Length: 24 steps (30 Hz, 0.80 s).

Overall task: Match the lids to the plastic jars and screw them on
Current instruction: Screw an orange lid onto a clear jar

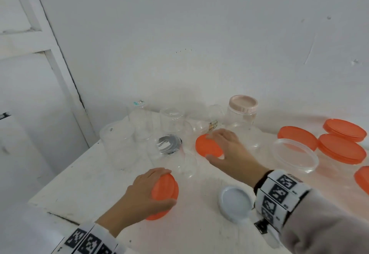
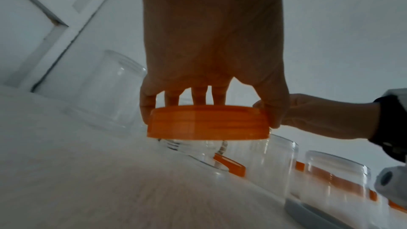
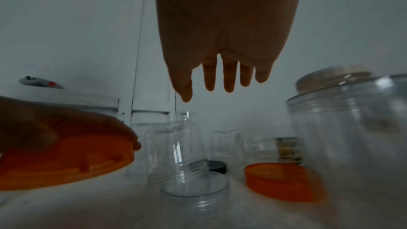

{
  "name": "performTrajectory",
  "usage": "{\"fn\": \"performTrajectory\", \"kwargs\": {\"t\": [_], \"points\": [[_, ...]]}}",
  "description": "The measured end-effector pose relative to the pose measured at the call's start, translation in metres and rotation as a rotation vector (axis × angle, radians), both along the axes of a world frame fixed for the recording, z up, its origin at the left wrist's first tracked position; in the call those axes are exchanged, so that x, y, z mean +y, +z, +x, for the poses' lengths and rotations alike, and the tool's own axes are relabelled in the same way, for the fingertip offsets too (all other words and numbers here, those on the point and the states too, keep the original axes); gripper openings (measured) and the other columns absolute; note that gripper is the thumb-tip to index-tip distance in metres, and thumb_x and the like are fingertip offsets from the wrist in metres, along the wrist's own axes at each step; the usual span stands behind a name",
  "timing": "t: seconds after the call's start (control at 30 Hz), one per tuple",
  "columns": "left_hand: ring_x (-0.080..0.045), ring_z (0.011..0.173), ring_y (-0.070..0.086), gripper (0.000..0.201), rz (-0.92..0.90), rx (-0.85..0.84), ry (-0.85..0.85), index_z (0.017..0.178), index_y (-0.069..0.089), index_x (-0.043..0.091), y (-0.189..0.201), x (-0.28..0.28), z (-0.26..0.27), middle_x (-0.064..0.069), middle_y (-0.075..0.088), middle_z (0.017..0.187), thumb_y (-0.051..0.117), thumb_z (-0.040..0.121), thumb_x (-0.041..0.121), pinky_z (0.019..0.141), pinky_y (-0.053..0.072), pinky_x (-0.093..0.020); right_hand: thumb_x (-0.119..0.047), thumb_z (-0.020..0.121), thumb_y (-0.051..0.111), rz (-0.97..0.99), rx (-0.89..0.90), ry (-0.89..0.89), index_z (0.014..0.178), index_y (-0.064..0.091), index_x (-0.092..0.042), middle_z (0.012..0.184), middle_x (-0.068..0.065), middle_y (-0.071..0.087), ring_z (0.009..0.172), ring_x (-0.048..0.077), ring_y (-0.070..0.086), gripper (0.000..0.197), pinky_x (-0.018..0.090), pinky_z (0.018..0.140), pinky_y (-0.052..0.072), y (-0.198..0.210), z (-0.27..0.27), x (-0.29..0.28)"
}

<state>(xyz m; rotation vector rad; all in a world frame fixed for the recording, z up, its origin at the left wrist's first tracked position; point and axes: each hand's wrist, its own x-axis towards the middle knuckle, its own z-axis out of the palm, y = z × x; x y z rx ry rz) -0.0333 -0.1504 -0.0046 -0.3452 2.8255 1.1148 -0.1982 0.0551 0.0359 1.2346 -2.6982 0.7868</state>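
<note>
My left hand [image 1: 169, 187] grips an orange lid [image 1: 163, 194] from above, near the table's front left; in the left wrist view this lid [image 2: 207, 123] hangs clear of the tabletop. My right hand [image 1: 208, 147] is spread over a second orange lid [image 1: 201, 144] lying in the middle of the table. In the right wrist view its fingers [image 3: 229, 83] hang straight, above that lid [image 3: 277, 178] and not touching it. Several clear lidless jars [image 1: 119, 146] stand at the back left. One small clear jar [image 1: 184, 164] lies on its side between my hands.
A large jar with a pink lid [image 1: 242, 106] stands at the back. Three orange lids [image 1: 341, 150] and a clear lid [image 1: 295, 154] lie on the right, and a white lid [image 1: 234, 203] by my right wrist. A black lid [image 3: 216, 165] sits among the jars. The table edge [image 1: 60, 213] runs front left.
</note>
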Motion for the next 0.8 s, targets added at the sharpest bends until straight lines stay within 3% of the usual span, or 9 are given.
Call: {"fn": "performTrajectory", "kwargs": {"t": [0.17, 0.27, 0.37, 0.53, 0.6, 0.8], "points": [[-0.007, 0.119, 0.040, 0.072, 0.069, 0.090, 0.173, 0.122, 0.035, 0.058, 0.004, -0.035, 0.020, 0.034, 0.034, 0.128, 0.065, 0.057, 0.066, 0.097, 0.042, -0.034, -0.038, 0.087, 0.064, 0.055, -0.092, 0.102, 0.140, 0.041, -0.020, 0.141, -0.002, 0.039, 0.135, 0.016, 0.026, 0.060, 0.029, 0.111, 0.022, -0.009, 0.009, -0.068], [-0.007, 0.112, 0.042, 0.070, 0.074, 0.130, 0.251, 0.121, 0.036, 0.056, 0.008, -0.049, 0.025, 0.032, 0.036, 0.122, 0.069, 0.060, 0.063, 0.085, 0.041, -0.029, -0.042, 0.083, 0.069, 0.091, -0.142, 0.119, 0.144, 0.034, -0.021, 0.147, 0.002, 0.032, 0.140, 0.020, 0.020, 0.073, 0.038, 0.113, 0.024, -0.009, 0.012, -0.097], [-0.008, 0.109, 0.043, 0.072, 0.095, 0.152, 0.309, 0.122, 0.035, 0.054, 0.011, -0.055, 0.027, 0.033, 0.036, 0.115, 0.067, 0.057, 0.062, 0.082, 0.040, -0.029, -0.050, 0.076, 0.073, 0.230, -0.192, 0.102, 0.150, 0.018, -0.024, 0.154, 0.006, 0.017, 0.144, 0.024, 0.009, 0.096, 0.046, 0.115, 0.018, -0.009, 0.014, -0.116], [-0.012, 0.111, 0.041, 0.078, 0.137, 0.150, 0.361, 0.130, 0.035, 0.046, 0.015, -0.054, 0.023, 0.019, 0.037, 0.124, 0.072, 0.063, 0.062, 0.083, 0.040, -0.031, -0.046, 0.075, 0.077, 0.309, -0.209, 0.031, 0.150, 0.011, -0.018, 0.148, 0.010, 0.023, 0.136, 0.031, 0.025, 0.104, 0.048, 0.107, 0.032, -0.009, 0.014, -0.129], [-0.012, 0.112, 0.040, 0.077, 0.140, 0.146, 0.372, 0.133, 0.034, 0.042, 0.016, -0.052, 0.020, 0.017, 0.036, 0.126, 0.072, 0.067, 0.051, 0.083, 0.041, -0.032, -0.043, 0.073, 0.079, 0.298, -0.203, 0.032, 0.148, 0.011, -0.017, 0.142, 0.010, 0.027, 0.130, 0.030, 0.031, 0.105, 0.046, 0.104, 0.039, -0.008, 0.014, -0.129], [-0.013, 0.115, 0.039, 0.073, 0.161, 0.177, 0.406, 0.140, 0.034, 0.035, 0.022, -0.045, 0.015, 0.012, 0.036, 0.135, 0.071, 0.078, 0.039, 0.089, 0.042, -0.036, -0.048, 0.059, 0.085, 0.271, -0.266, -0.029, 0.143, 0.017, -0.016, 0.128, 0.006, 0.023, 0.123, 0.027, 0.027, 0.113, 0.038, 0.099, 0.039, -0.003, 0.011, -0.106]]}}
